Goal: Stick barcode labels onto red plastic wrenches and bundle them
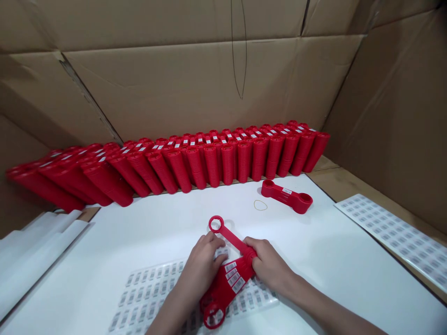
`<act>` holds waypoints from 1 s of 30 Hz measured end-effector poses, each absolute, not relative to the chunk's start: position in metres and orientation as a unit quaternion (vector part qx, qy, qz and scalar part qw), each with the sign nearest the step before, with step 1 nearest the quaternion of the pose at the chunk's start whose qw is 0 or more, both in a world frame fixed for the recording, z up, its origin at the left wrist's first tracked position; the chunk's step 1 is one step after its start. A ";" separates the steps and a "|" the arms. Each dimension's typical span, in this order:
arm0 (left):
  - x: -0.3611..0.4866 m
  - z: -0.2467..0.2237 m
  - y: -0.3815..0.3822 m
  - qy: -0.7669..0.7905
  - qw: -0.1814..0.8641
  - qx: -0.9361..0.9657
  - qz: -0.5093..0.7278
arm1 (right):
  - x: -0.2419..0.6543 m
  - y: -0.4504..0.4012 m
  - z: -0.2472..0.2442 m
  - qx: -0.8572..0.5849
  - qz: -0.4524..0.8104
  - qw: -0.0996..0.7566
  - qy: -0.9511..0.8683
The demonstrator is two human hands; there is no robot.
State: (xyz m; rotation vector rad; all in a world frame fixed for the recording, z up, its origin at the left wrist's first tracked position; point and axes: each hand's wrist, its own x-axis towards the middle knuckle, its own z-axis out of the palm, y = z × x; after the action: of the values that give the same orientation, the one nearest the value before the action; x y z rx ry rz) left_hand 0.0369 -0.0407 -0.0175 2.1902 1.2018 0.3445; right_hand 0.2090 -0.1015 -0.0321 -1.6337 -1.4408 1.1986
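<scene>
On the white surface (314, 260) near the bottom of the view, a stack of red plastic ring-ended spanners (226, 288) lies slantwise across a barcode label sheet (146, 293). Its lower ring ends fan slightly apart, and small white barcode labels run along the top piece. One spanner's ring end (215, 224) reaches up past the hands, clear of the stack. The left hand (202, 260) curls over the stack, fingers bent down on the shanks, its forearm running low to the bottom edge. The right hand (268, 265) closes on the shanks from the other side, fingers wrapped, forearm angled in from the lower right. Both hands have hold of the stack. Farther up, a single red spanner (287, 196) lies just beside a thin rubber band (260, 205). Beyond them, a long row of ribbed red handles (223, 160) leans against a cardboard wall (174, 83). A second label sheet (394, 237) lies at the right, and folded white sheets (38, 251) at the left.
</scene>
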 end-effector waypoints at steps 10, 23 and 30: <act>0.039 -0.015 -0.043 0.455 0.267 0.845 0.084 | 0.208 -0.101 -0.031 -0.625 0.450 0.325 -0.549; 0.038 0.004 -0.039 0.443 0.489 0.744 0.109 | 0.209 -0.100 -0.029 -0.626 0.456 0.323 -0.544; 0.044 -0.004 -0.037 0.443 0.618 0.620 0.194 | 0.207 -0.104 -0.027 -0.613 0.443 0.328 -0.565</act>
State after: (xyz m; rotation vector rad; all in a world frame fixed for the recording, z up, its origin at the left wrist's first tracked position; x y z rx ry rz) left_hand 0.0440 -0.0368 -0.0038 1.4261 1.0200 0.4461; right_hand 0.2065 -0.1039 -0.0266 -1.6054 -1.4795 1.1605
